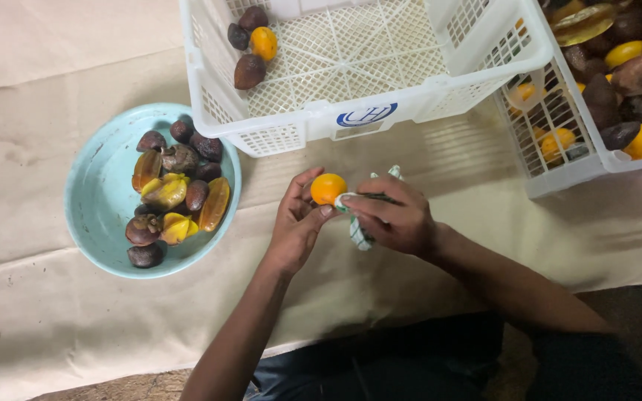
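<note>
My left hand holds a round orange fruit at its fingertips, just below the near wall of a white crate. My right hand is closed on a tool wrapped in white and green cloth, its tip against the fruit's right side. Both hands meet over the beige paper-covered surface.
A white lattice crate with three fruits sits ahead. A second white crate at the right is full of dark and orange fruits. A light blue bowl at the left holds dark shells and yellow peel pieces.
</note>
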